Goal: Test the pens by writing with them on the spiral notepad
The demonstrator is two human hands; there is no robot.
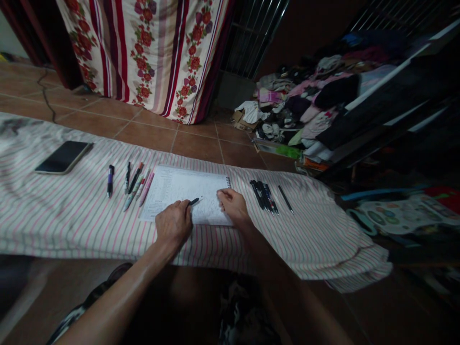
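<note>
A spiral notebook (pixel 179 189) lies open on a striped cloth (pixel 72 215) spread over the floor. My left hand (pixel 174 224) is closed round a black pen (pixel 194 201), its tip on the page. My right hand (pixel 233 205) rests on the notebook's lower right corner, fingers curled and pressed on the paper. Left of the notebook lie several pens (pixel 136 184) in a row, with a purple one (pixel 110 179) a little further left. Right of it lies a bunch of black pens (pixel 264 195) and a single one (pixel 285 199).
A dark phone (pixel 63 156) lies on the cloth at far left. A floral curtain (pixel 151 52) hangs behind over the brown tile floor (pixel 201 141). A heap of clothes (pixel 305 105) and dark shelves fill the right side. Coloured plastic items (pixel 395 213) lie at right.
</note>
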